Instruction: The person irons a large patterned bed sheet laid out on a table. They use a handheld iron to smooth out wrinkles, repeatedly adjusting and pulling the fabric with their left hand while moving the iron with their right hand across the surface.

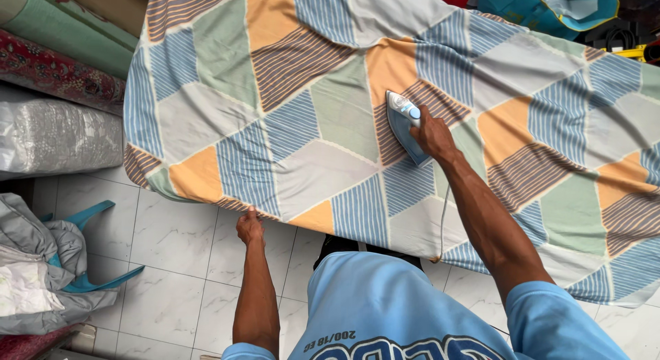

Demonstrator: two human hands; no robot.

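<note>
Mid-frame, the right hand [432, 136] grips the iron [402, 123] flat on the sheet [309, 106]; the left hand [249, 227] pinches its lower edge, keeping it taut.

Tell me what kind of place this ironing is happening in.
Probably a home or small laundry workroom, though that is a guess. The right hand runs an iron over a patterned sheet, rolled rugs are stacked at the side, and bedding is heaped on a blue plastic chair on the tiled floor.
</note>
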